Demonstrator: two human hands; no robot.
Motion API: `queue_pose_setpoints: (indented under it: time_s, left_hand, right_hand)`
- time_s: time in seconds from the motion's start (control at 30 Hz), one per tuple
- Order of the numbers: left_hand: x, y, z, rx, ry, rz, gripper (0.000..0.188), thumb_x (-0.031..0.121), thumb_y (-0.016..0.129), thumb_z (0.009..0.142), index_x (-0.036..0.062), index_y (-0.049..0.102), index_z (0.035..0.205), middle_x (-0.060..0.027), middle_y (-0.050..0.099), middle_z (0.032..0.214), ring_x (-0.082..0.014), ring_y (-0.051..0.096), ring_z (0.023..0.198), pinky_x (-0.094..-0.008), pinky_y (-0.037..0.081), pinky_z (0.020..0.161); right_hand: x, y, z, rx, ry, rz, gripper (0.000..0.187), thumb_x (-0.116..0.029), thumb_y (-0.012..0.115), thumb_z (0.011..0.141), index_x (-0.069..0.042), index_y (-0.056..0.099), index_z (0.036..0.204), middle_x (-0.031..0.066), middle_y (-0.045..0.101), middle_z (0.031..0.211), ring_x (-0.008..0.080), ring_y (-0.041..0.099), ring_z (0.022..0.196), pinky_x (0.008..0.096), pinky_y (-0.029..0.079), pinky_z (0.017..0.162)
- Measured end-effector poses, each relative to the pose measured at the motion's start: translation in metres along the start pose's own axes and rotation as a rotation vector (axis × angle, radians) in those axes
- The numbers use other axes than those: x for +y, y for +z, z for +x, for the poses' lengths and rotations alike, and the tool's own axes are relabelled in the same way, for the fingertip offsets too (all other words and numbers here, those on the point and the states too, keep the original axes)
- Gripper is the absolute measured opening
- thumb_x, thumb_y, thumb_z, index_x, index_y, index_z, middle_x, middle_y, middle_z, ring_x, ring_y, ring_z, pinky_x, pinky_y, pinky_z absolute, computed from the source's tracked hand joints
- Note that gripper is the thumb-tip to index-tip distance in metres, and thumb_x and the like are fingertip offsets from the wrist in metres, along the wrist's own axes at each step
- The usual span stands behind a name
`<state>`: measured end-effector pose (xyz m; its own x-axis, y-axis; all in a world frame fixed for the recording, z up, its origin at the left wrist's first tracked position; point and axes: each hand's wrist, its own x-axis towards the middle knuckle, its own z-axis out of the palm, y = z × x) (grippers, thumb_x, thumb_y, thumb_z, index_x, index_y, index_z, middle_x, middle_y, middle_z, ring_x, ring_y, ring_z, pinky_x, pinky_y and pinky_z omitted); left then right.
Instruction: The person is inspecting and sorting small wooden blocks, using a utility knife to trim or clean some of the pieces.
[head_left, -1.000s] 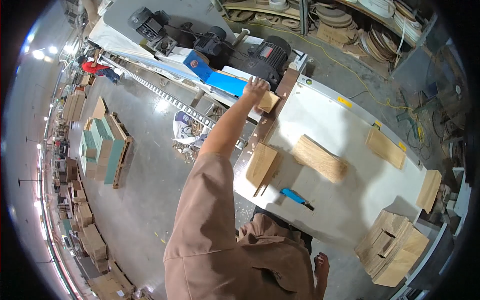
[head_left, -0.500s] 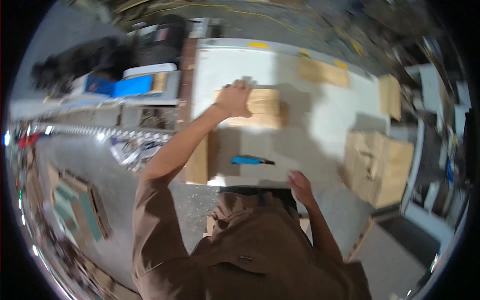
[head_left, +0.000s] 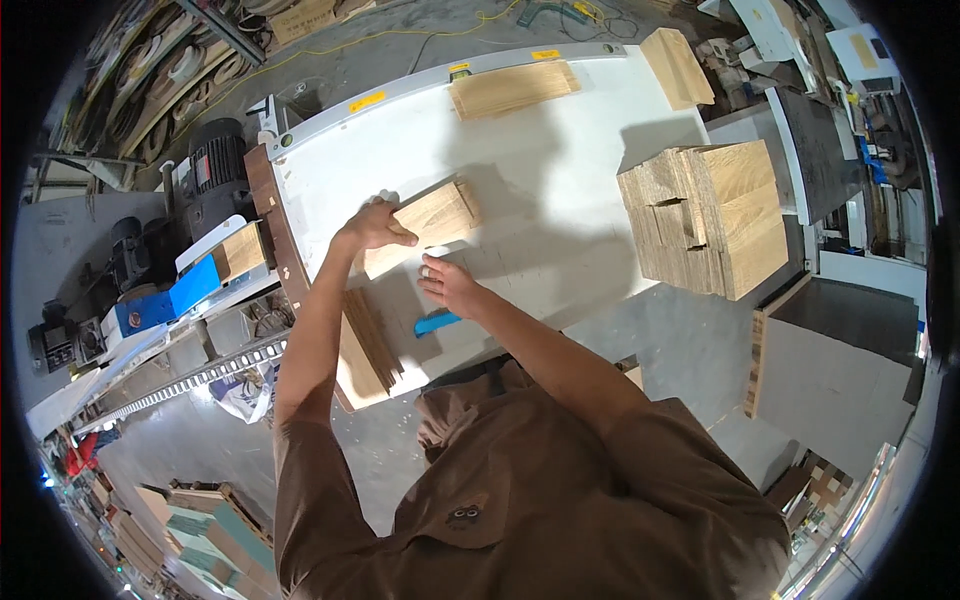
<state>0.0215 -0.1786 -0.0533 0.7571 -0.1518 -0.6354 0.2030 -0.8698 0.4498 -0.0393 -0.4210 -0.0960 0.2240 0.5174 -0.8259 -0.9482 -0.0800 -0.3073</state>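
A small stack of light wood-grain boards point(head_left: 438, 214) lies at a slant on the white tabletop point(head_left: 330, 170). My left hand point(head_left: 375, 226) is closed over its left end, thumb on the near side and fingers reaching to the far side. Just short of the stack's near edge, my right hand point(head_left: 450, 287) hovers with its fingers apart, holding nothing. Beneath that hand lies a blue-handled cutter point(head_left: 436, 323), partly hidden by the wrist. More thin boards point(head_left: 366, 345) are stacked at the table's near left corner.
A tall stack of notched boards point(head_left: 700, 215) stands at the table's right end. Flat boards point(head_left: 515, 90) lie by the far edge, along a metal level point(head_left: 420, 87). Another board stack point(head_left: 676, 68) sits at the far right corner. Motorised machinery point(head_left: 215, 165) flanks the left side.
My right hand has come from the near table edge up to the board stack. My left hand stays on the boards, which now lie more slanted in view. The whole view has turned.
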Motion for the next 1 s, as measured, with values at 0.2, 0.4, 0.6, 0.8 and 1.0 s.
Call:
queue_pose_setpoints:
  time_s: [0.2, 0.4, 0.6, 0.8, 1.0]
  left_hand:
    - [0.027, 0.003, -0.002, 0.027, -0.052, 0.044, 0.106, 0.074, 0.081, 0.075, 0.0025, 0.059, 0.151, -0.0282, 0.06, 0.148, -0.0452, 0.051, 0.143, -0.0497, 0.044, 0.121]
    - [0.023, 0.016, 0.001, 0.058, -0.149, -0.008, 0.096, 0.074, 0.07, 0.086, -0.0028, 0.065, 0.144, -0.0271, 0.06, 0.147, -0.0403, 0.051, 0.144, -0.048, 0.045, 0.121]
    - [0.018, 0.047, -0.002, 0.133, -0.145, 0.021, 0.087, 0.068, 0.064, 0.092, 0.0025, 0.061, 0.149, -0.0264, 0.056, 0.155, -0.0409, 0.049, 0.149, -0.0511, 0.044, 0.123]
    - [0.076, 0.045, -0.015, 0.093, -0.221, -0.068, 0.087, 0.069, 0.06, 0.095, 0.003, 0.061, 0.152, -0.029, 0.056, 0.154, -0.0436, 0.052, 0.145, -0.0502, 0.044, 0.122]
    - [0.076, 0.047, -0.022, 0.08, -0.305, -0.117, 0.102, 0.079, 0.068, 0.084, 0.0012, 0.062, 0.151, -0.0315, 0.056, 0.152, -0.0426, 0.053, 0.146, -0.0498, 0.043, 0.122]
  right_hand:
    - [-0.011, 0.045, 0.007, 0.087, -0.131, 0.514, 0.095, -0.066, 0.064, 0.1, -0.007, 0.029, 0.166, 0.0058, 0.034, 0.168, 0.0338, 0.04, 0.153, 0.0465, 0.029, 0.131]
    - [-0.021, 0.057, 0.0, 0.078, -0.118, 0.625, 0.088, -0.068, 0.067, 0.096, -0.012, 0.039, 0.159, 0.0033, 0.044, 0.149, 0.031, 0.044, 0.144, 0.0458, 0.029, 0.129]
    - [-0.01, 0.069, 0.001, 0.179, -0.158, 0.515, 0.078, -0.068, 0.068, 0.096, -0.018, 0.051, 0.153, 0.0014, 0.056, 0.143, 0.0227, 0.046, 0.139, 0.0385, 0.031, 0.12]
    - [0.0, 0.039, 0.037, 0.505, -0.182, 0.688, 0.062, -0.063, 0.053, 0.109, -0.017, 0.055, 0.15, 0.0059, 0.064, 0.139, 0.0256, 0.064, 0.121, 0.0478, 0.055, 0.104]
    - [0.0, 0.035, -0.023, 0.27, -0.179, 0.671, 0.073, -0.074, 0.041, 0.109, -0.013, 0.052, 0.149, 0.0098, 0.064, 0.137, 0.0274, 0.064, 0.122, 0.0458, 0.054, 0.106]
